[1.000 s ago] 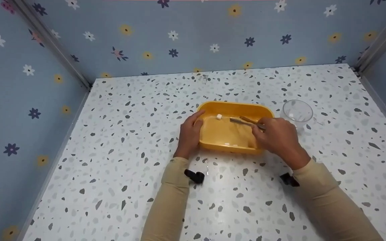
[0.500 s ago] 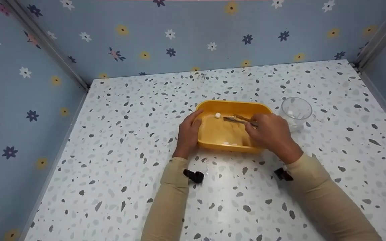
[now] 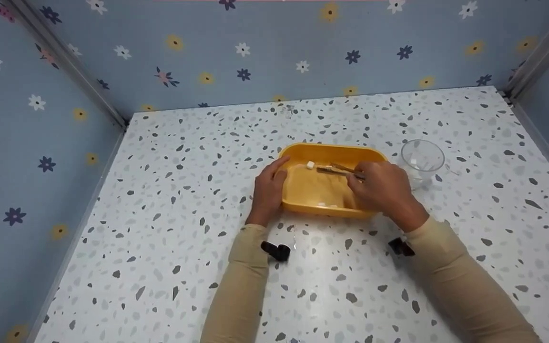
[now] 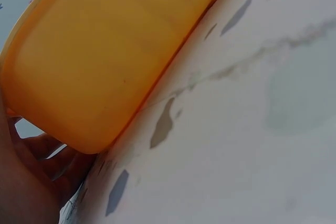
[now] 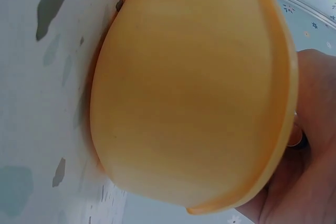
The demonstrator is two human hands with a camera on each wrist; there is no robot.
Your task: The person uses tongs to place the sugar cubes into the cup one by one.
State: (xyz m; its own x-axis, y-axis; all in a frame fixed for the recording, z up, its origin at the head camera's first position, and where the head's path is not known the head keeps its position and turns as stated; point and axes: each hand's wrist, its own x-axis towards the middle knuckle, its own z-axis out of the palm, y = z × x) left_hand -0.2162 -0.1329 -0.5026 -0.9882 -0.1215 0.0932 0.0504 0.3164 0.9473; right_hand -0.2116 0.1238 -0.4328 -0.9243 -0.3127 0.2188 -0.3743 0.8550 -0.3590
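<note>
A yellow plastic tray point(image 3: 331, 209) with raised walls stands on the speckled table. My left hand point(image 3: 267, 190) grips its left end, and in the left wrist view fingers show behind the tray's corner. My right hand point(image 3: 384, 188) holds slim metal tongs point(image 3: 339, 172) over the tray, their two arms spread apart and pointing left. Just left of the tips lies a small white cube point(image 3: 310, 165). Small white pieces point(image 3: 322, 205) also lie by the near wall, partly hidden. In the right wrist view the tray wall hides the tong tips.
A clear glass cup point(image 3: 422, 157) stands right of the tray, close to my right hand, with something white in it. Flowered blue panels point(image 3: 274, 57) enclose the table at the back and sides. A black wrist mount point(image 3: 276, 251) sits on the left sleeve.
My right hand has moved left with the tongs, bringing their tips closer to the white cube. The left hand keeps its hold on the tray.
</note>
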